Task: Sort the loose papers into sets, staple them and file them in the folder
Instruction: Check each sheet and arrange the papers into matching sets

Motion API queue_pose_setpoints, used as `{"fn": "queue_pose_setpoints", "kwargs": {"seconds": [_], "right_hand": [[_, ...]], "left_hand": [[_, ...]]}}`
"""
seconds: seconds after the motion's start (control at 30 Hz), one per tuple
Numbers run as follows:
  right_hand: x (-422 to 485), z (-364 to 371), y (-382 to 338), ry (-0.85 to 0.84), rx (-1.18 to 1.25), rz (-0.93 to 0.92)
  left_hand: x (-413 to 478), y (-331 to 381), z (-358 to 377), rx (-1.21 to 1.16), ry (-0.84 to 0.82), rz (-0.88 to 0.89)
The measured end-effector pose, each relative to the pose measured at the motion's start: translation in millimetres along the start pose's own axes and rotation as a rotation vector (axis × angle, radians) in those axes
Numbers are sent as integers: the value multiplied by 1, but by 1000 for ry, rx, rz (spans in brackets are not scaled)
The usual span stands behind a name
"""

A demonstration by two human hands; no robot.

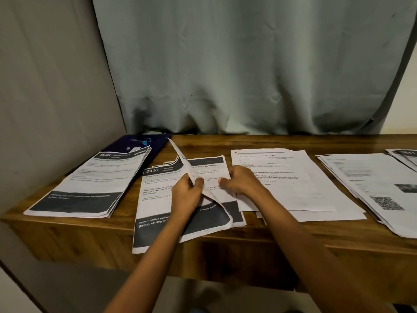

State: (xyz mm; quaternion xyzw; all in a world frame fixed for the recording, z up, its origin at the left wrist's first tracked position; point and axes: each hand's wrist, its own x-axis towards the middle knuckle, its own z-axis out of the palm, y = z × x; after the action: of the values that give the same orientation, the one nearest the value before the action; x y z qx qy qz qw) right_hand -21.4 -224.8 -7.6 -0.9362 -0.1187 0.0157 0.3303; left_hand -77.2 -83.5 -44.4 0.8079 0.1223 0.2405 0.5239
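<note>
Wooden surface carries paper piles. Left hand pinches a lifted sheet of the middle pile; right hand rests curled there, its grip I cannot tell.

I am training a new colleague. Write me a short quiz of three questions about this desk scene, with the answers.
1. True or false: the blue stapler lies on the dark folder.
2. Which number heads the leftmost pile? A 2437, B 3638, C 1150.
3. Which hand lifts a sheet?
Key: 1 true; 2 B; 3 the left hand.
</note>
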Motion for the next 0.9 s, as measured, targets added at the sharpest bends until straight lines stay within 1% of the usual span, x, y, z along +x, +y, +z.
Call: {"fn": "queue_pose_setpoints", "kwargs": {"seconds": [0.07, 0.27, 0.47, 0.63, 0.73, 0.8, 0.9], "right_hand": [[2, 3, -1, -20, 18, 3], [3, 1, -3, 68, 152, 28], [-6, 2, -3, 140, 236, -56], [-9, 7, 1, 169, 158, -125], [-10, 10, 2, 170, 58, -153], [-11, 11, 2, 180, 14, -149], [-11, 13, 3, 163, 17, -129]], "left_hand": [[2, -2, 0, -22, 14, -9], [2, -4, 1, -59, 25, 7], [4, -6, 2, -30, 45, 28], [4, -7, 2, -11, 46, 27], [5, -8, 3, -14, 42, 32], [6, -9, 3, -15, 40, 32], [4, -8, 2, -21, 41, 33]]}}
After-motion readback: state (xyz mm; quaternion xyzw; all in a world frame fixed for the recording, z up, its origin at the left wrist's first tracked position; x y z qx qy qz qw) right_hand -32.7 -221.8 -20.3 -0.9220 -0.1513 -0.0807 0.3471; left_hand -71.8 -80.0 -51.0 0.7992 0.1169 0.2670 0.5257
